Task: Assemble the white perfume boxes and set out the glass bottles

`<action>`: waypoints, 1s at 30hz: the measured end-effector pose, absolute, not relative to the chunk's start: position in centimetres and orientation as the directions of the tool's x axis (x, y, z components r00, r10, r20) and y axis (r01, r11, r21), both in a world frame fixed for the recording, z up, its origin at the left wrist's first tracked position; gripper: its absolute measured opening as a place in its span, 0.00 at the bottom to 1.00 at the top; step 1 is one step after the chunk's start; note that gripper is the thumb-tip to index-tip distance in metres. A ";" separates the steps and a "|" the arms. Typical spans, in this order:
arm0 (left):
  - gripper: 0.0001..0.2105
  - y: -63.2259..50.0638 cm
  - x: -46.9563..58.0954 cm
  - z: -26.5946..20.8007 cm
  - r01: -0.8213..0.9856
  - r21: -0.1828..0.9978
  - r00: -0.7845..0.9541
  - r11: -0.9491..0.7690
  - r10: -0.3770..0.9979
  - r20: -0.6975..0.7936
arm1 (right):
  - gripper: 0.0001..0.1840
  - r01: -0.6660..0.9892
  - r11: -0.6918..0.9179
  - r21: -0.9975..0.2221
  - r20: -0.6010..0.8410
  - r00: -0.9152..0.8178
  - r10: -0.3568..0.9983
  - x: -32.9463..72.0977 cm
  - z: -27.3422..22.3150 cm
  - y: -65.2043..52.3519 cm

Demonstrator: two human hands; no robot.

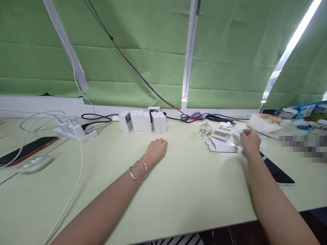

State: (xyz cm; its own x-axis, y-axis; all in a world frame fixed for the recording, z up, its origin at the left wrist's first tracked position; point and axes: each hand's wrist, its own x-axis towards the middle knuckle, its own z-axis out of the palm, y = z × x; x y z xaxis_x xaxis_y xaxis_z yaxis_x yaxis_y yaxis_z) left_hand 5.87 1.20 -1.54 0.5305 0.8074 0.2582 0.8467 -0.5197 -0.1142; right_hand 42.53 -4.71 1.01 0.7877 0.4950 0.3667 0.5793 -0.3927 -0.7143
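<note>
My left hand (156, 149), with bracelets at the wrist, rests on the table with its fingers curled in; nothing shows in them. A short way beyond it stands a row of small white boxes (148, 122). Further right, my right hand (251, 139) is closed above the far end of a dark-screened phone or tablet (277, 170). Its fingertips are close to white, partly clear packaging (237, 134), and what they grip is hidden. Left of that hand lie opened white cartons (222, 144) and a clear glass-like object (205, 129).
A white power strip (76, 132) with plugs and cables is at the left, near a phone (28, 149) and a pale mouse-shaped object (35, 164). A white cable (81, 163) crosses the table. A cream cloth bag (265, 125) and coiled wires (217, 118) lie at the back right.
</note>
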 end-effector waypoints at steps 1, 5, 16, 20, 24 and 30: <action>0.13 1.2 5.9 -1.5 0.847 -0.114 0.530 -0.519 0.808 0.257 | 0.15 0.590 -0.392 -0.706 0.353 0.773 0.528 42.3 0.7 -4.4; 0.12 1.2 5.9 -1.4 0.848 -0.120 0.529 -0.516 0.808 0.259 | 0.24 0.592 -0.432 -0.681 0.288 0.758 0.585 40.7 -0.3 -3.3; 0.12 1.2 5.9 -1.4 0.841 -0.140 0.541 -0.523 0.803 0.252 | 0.29 0.610 -0.539 -0.580 0.257 0.765 0.590 39.7 0.2 -3.7; 0.12 1.2 5.8 -1.5 0.842 -0.138 0.539 -0.522 0.804 0.250 | 0.27 0.662 -0.522 -0.538 0.372 0.742 0.557 38.7 1.0 -3.8; 0.12 1.3 5.8 -1.5 0.845 -0.132 0.534 -0.518 0.809 0.247 | 0.37 0.556 -0.694 -0.457 0.035 0.791 0.611 39.5 0.7 -3.7; 0.12 1.2 5.9 -1.4 0.846 -0.133 0.533 -0.516 0.812 0.238 | 0.34 0.597 -0.702 -0.388 -0.080 0.737 0.671 40.7 0.0 -3.3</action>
State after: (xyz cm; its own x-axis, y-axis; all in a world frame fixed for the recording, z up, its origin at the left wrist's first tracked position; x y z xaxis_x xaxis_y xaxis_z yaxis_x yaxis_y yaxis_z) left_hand 5.92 1.22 -1.41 0.5325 0.8123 0.2380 0.8463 -0.5158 -0.1330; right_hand 40.67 -3.32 0.00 0.7372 0.6709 -0.0803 0.5969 -0.7024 -0.3878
